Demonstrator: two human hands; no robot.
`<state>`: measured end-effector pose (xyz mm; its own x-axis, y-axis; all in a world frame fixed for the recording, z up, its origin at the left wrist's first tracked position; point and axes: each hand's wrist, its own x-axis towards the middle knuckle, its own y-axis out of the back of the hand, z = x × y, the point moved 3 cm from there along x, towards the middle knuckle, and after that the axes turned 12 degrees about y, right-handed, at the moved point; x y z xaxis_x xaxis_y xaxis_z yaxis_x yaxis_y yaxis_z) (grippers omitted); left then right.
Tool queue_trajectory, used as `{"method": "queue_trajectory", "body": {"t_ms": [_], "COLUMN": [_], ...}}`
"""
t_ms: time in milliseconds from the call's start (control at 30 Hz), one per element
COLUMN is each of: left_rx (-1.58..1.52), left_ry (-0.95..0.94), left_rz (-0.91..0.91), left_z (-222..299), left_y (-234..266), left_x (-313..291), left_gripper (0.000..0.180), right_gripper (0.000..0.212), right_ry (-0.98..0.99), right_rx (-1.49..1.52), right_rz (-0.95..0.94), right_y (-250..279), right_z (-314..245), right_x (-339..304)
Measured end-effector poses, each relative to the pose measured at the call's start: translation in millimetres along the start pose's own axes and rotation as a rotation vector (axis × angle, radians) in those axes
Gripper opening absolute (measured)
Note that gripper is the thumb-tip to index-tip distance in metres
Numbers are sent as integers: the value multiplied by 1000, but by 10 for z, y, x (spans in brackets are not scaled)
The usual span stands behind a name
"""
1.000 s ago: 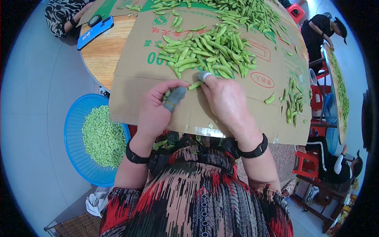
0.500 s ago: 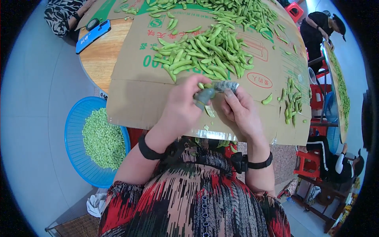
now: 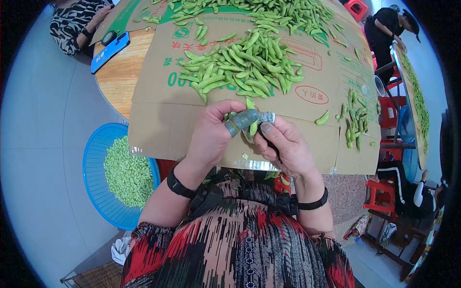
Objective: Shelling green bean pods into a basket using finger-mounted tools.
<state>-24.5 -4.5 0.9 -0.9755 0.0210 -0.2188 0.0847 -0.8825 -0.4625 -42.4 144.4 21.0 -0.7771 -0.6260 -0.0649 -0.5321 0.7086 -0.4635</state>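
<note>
A green edamame pod (image 3: 253,128) is pinched between my two hands above the front part of a flattened cardboard sheet (image 3: 163,120). My left hand (image 3: 211,132) is closed on it, its thumb covered by a grey-green rubber sleeve. From the other side my right hand (image 3: 287,144) meets the pod with closed fingers; one finger has a patterned wrap. A dark strip shows under the right thumb, its kind unclear. Just beyond my hands lies a pile of edamame pods (image 3: 245,65).
A blue basket (image 3: 91,175) of shelled beans stands low at left. A larger pod heap (image 3: 288,12) lies at the far side, darker pods (image 3: 355,120) at right. A blue phone (image 3: 110,53) rests on the wooden table (image 3: 113,86). Other people sit around, with red stools (image 3: 382,194) at right.
Both hands have shifted slightly toward me. The left thumb has swung up toward the right hand's wrapped finger, and a pod now stands out lengthwise between them.
</note>
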Motion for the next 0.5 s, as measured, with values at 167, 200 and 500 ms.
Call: {"method": "queue_trajectory", "body": {"t_ms": [167,200,500], "left_rx": [-11,-149,-266], "left_ry": [18,65,205], "left_rz": [-102,-207,-167], "left_z": [-7,-26,-22], "left_y": [39,47,8], "left_x": [-36,-30,-1], "left_gripper": [19,20,21], "right_gripper": [21,22,17], "right_ry": [-91,-128,95], "right_rx": [90,150,-408], "right_rz": [38,14,78], "right_y": [-75,-79,-39], "right_z": [-28,-22,-33], "right_x": [-71,-87,6]}}
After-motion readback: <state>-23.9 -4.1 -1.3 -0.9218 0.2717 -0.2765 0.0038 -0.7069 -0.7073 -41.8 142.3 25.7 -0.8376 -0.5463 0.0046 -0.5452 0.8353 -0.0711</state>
